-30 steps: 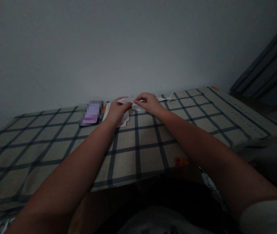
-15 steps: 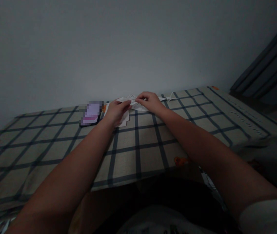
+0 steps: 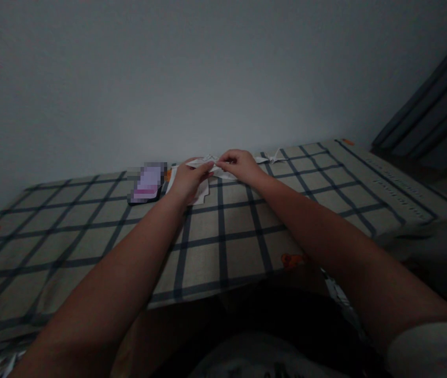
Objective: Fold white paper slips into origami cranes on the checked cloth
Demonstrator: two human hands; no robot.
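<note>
Between my two hands is a piece of folded white paper point(image 3: 197, 163), pinched near the far edge of the table. My left hand point(image 3: 187, 181) grips its left part, thumb on top. My right hand point(image 3: 240, 164) pinches it from the other side, with thumb and forefinger close to my left thumb. Under and beside my left hand lie white paper sheets point(image 3: 200, 198), partly covered by it. More white paper point(image 3: 225, 174) shows below my right fingers. A small folded paper shape with thin points point(image 3: 274, 157) rests just right of my right hand.
A phone point(image 3: 147, 182) with a lit, blurred screen lies left of my left hand. The checked tablecloth point(image 3: 239, 252) covers the table, which stands against a pale wall point(image 3: 208, 79). A dark curtain point(image 3: 436, 94) hangs at the right.
My fingertips have shifted slightly on the folded paper, and my right hand sits a little lower. Both hands still pinch it; the phone and other papers stay put.
</note>
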